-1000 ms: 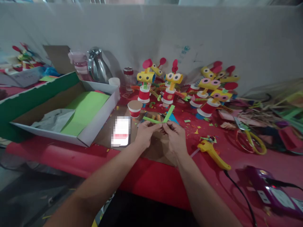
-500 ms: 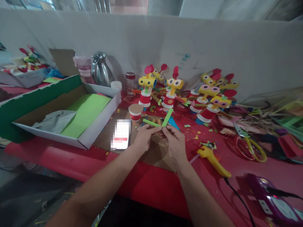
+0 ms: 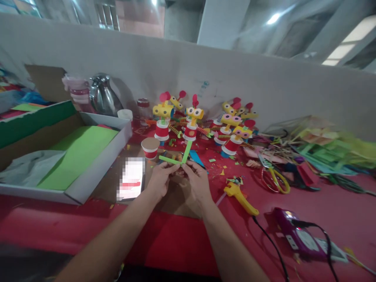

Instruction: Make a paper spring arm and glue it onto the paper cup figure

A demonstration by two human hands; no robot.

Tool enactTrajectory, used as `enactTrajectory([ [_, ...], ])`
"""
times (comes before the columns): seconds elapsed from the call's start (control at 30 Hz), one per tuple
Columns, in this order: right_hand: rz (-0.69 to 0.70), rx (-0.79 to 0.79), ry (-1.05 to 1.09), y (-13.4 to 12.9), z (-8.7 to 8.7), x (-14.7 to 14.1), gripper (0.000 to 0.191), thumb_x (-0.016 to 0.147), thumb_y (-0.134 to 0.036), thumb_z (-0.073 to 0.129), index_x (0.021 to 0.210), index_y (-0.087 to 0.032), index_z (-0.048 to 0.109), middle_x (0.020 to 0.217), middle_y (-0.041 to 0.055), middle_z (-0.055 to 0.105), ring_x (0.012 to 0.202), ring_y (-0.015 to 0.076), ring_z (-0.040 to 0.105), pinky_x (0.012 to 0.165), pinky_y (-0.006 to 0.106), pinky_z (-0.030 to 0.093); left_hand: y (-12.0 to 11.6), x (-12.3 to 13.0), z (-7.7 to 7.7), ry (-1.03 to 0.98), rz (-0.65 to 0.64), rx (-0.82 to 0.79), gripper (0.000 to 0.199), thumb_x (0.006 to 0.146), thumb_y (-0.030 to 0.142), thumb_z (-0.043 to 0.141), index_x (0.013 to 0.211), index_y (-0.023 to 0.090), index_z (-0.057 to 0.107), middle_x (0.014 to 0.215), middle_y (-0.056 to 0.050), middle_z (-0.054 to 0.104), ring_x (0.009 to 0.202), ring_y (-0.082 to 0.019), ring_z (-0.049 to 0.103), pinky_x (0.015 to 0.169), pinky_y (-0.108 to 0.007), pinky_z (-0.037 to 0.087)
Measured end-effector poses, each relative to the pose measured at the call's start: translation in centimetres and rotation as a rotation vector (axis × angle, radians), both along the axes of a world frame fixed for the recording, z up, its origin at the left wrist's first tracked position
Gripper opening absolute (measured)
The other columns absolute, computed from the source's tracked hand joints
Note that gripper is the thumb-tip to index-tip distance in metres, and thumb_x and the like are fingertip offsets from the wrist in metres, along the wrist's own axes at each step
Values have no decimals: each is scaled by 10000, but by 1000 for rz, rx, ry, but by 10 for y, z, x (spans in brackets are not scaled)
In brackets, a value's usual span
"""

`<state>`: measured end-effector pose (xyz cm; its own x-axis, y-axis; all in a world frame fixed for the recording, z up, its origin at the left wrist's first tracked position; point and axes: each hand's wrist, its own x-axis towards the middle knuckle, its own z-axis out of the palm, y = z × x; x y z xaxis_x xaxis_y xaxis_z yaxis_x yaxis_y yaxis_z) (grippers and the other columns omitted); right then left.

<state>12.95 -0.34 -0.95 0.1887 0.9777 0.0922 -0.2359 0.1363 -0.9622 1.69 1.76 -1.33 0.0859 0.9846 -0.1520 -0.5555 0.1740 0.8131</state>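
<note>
Left hand [image 3: 160, 183] and right hand [image 3: 198, 184]: bare, centre of frame. Left forearm [image 3: 117, 233] and right forearm [image 3: 230, 243]: bare, tapering to bare wrists [image 3: 208, 206], widening toward the lower edge. Clothing [image 3: 167, 274]: black strip, bottom centre; cut and fabric too dark to tell.

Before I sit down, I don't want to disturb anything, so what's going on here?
A person's left hand and right hand together pinch green paper strips that form a V. A phone with a lit screen lies to the left, and a yellow hot glue gun rests to the right. Beyond the hands, several yellow-headed paper-cup figures stand near the wall.
</note>
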Motion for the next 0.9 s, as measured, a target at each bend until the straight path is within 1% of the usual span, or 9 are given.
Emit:
enactTrajectory([
  [0.17, -19, -18, 53, 1, 1, 1, 211, 678, -331, 741, 831, -190, 712, 678, -25, 664, 567, 108, 560, 589, 251, 462, 2, 0, -6, -50, -68, 12, 251, 532, 171, 835, 736, 132, 695, 695, -11, 655, 599, -100, 560, 607, -251, 419],
  [0.37, 3, -33, 61, 2, 0, 2, 191, 671, -328, 735, 795, -185, 708, 622, -29, 644, 545, 109, 554, 557, 246, 453, 6, 0, -12, -53, -34, -16, 213, 541, 163, 824, 710, 131, 699, 659, -17, 655, 580, -105, 566, 603, -252, 431],
  [0.5, 7, -26, 35, 2, -3, 2, 193, 685, -343, 721, 794, -184, 707, 627, -20, 654, 548, 112, 557, 550, 246, 446, 8, 0, -15, -45, -54, -25, 187, 561, 182, 826, 691, 133, 701, 602, -1, 612, 541, -93, 515, 580, -256, 406],
  [0.67, 1, -23, 38, 3, -4, 2, 208, 678, -347, 724, 801, -180, 705, 639, -19, 655, 545, 110, 555, 549, 249, 451, 8, -1, -15, -20, -54, -23, 196, 540, 185, 843, 654, 131, 694, 569, 7, 591, 542, -89, 501, 584, -252, 409],
  [0.83, -4, -34, 20, 0, 1, 2, 194, 672, -339, 724, 782, -180, 700, 597, -30, 639, 544, 110, 560, 555, 244, 456, 8, -2, -12, -43, -78, -47, 267, 520, 149, 848, 755, 145, 719, 638, 1, 640, 563, -90, 534, 597, -246, 438],
  [0.9, 1, -32, 9, -1, 1, 2, 192, 674, -340, 723, 782, -183, 701, 597, -27, 642, 547, 112, 563, 566, 249, 460, 8, -2, -11, -46, -81, -65, 287, 512, 129, 850, 766, 145, 717, 665, -6, 656, 575, -92, 557, 596, -239, 449],
])
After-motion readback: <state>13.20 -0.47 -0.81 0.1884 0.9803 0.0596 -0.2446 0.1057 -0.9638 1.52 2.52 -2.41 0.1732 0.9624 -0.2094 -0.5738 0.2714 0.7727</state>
